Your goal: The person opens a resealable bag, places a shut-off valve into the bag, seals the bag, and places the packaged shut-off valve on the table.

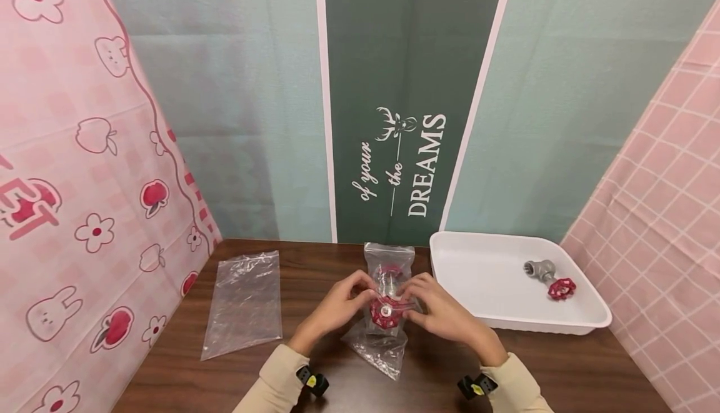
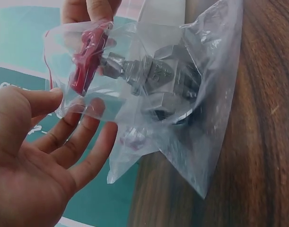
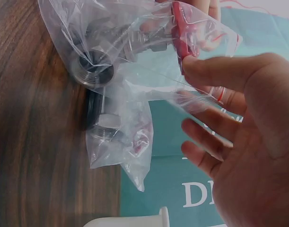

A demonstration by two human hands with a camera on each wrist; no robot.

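A gate valve with a red handwheel (image 1: 385,314) stands inside a clear zip bag (image 2: 215,118) at the middle of the table, its grey metal body (image 2: 165,78) toward the tabletop. My left hand (image 1: 342,302) pinches the bag's mouth between thumb and fingers, beside the wheel. On the other side, my right hand (image 1: 441,310) grips the same mouth, its thumb (image 3: 201,71) by the wheel's rim. A red zip line runs along the bag's opening. Just behind lies a second zip bag (image 1: 388,252) with another metal valve in it, partly hidden by my hands.
At the right, a white tray (image 1: 472,275) holds an unbagged valve (image 1: 544,270) with a red handwheel. A flat clear plastic bag (image 1: 244,303) lies on the wooden table (image 1: 169,363) at the left. Fabric-covered walls (image 1: 270,119) enclose the back and sides.
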